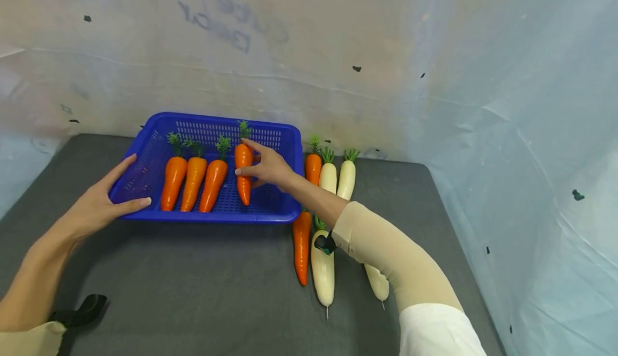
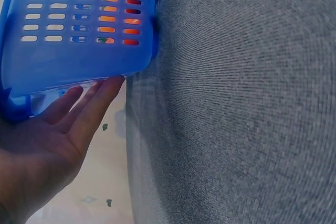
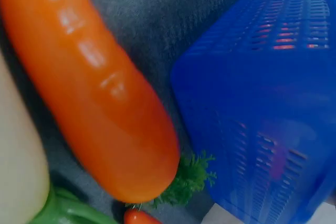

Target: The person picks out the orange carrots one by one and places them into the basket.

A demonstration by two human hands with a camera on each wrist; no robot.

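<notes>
Sleeved right hand (image 1: 268, 166) reaches over the blue basket (image 1: 145, 157) rim at 3 o'clock, thumb and fingers pinching a carrot (image 1: 243, 171) inside, just beside three carrots (image 1: 193, 182). Left hand (image 1: 98, 203), fingers nearly straight, thumb on the near rim, holds the basket's 8 o'clock corner; white radishes (image 1: 338, 179) lie outside at 3 o'clock

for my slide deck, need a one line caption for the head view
Right hand holds a carrot in the blue basket while the left hand rests on its corner.
</notes>
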